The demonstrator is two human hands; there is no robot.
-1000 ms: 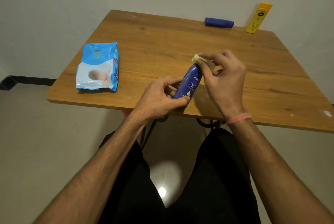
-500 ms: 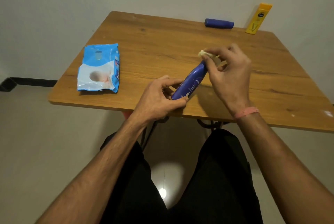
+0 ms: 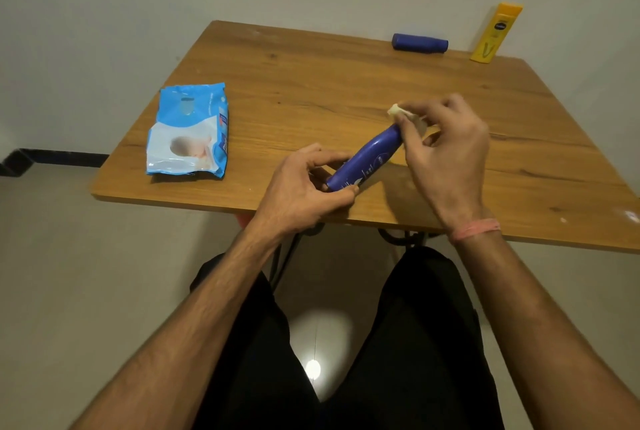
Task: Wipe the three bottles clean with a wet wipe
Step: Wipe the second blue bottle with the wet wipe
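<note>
A dark blue bottle [image 3: 369, 159] is tilted over the near part of the wooden table [image 3: 311, 90]. My left hand [image 3: 304, 187] grips its lower end. My right hand [image 3: 446, 145] pinches a small bunched wet wipe [image 3: 398, 111] against the bottle's upper end. A second blue bottle [image 3: 419, 42] lies on its side at the far edge of the table. A yellow bottle [image 3: 495, 32] stands to its right, leaning against the wall.
A blue and white wipes pack [image 3: 188, 131] lies flat near the table's left edge. The wall runs right behind the table. My legs in black trousers are below the table's front edge.
The bottle has tilted so that its top points further right and away. My right hand with the wipe has followed the top to the right. My left hand has stayed at the bottle's lower end.
</note>
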